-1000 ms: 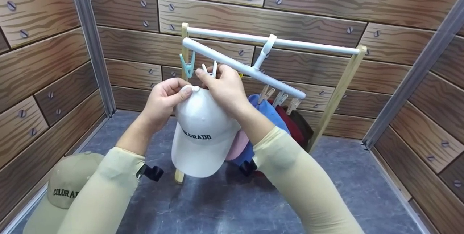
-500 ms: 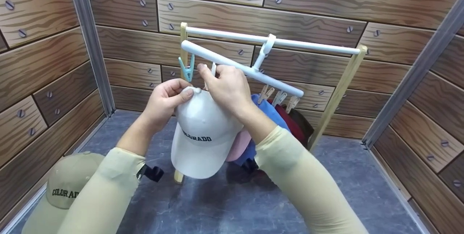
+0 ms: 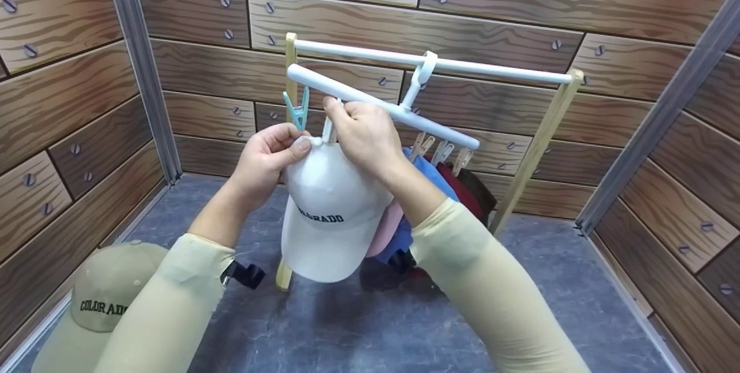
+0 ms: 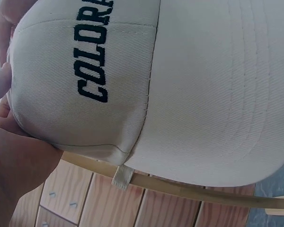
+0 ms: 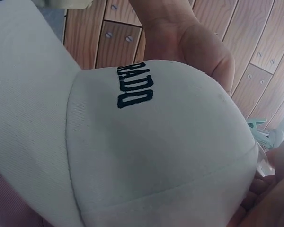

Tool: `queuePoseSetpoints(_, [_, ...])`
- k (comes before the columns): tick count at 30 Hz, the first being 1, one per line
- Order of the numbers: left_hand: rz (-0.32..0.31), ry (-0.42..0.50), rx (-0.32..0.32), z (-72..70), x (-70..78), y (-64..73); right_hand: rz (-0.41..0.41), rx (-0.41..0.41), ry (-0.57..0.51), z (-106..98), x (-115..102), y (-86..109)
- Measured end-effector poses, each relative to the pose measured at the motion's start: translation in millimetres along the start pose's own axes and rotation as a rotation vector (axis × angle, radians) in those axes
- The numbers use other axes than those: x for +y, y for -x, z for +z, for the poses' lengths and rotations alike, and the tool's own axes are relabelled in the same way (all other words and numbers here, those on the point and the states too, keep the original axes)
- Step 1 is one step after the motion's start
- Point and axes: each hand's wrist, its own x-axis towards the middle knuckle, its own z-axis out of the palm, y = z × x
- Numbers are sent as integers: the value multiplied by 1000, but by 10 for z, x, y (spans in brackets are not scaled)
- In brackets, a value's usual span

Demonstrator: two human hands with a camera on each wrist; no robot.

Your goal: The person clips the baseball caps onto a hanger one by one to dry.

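Note:
A white baseball cap [image 3: 335,188] lettered "COLORADO" hangs brim down under the left half of a white clip hanger [image 3: 358,93]. My left hand [image 3: 260,162] pinches the crown's top beside its button; in the left wrist view thumb and fingers show at the crown. With thumb and fingers, my right hand [image 3: 370,136] holds a white clothespin [image 3: 329,129] whose lower end is right at the crown's top. The right wrist view shows this clip [image 5: 264,163] at the crown's edge, partly hidden by fingers. A teal clothespin [image 3: 298,113] dangles just left, holding nothing.
The hanger hooks over a rack's white rail [image 3: 491,68] and tilts down rightward. Behind my right arm, clothespins [image 3: 442,152] hold blue, dark red [image 3: 462,191] and dark brown caps; a pink brim [image 3: 386,231] shows too. A khaki cap [image 3: 110,286] lies at lower left.
The white clothespin's spread handles have come together in my right hand, and its lower end now shows at the crown's top. The cap has shifted slightly right; my left hand keeps its pinch.

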Motion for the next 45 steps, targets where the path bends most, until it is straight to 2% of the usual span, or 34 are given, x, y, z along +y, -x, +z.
queuePoseSetpoints(10, [2, 34, 43, 62, -2, -38, -20, -41, -83, -37, 10, 0])
queuePoseSetpoints(21, [3, 64, 99, 122, 1, -54, -13, -86, -99, -67, 16, 21])
queuePoseSetpoints(33, [-2, 52, 111, 124, -4, -45, -43, -90, -178, -5, 85, 55])
queuePoseSetpoints(38, [1, 37, 111, 138, -7, -34, -72, -58, -138, 9, 117, 98])
queuePoseSetpoints(45, [21, 16, 101, 117, -50, -21, -169, -9, -14, 60, 193, 211])
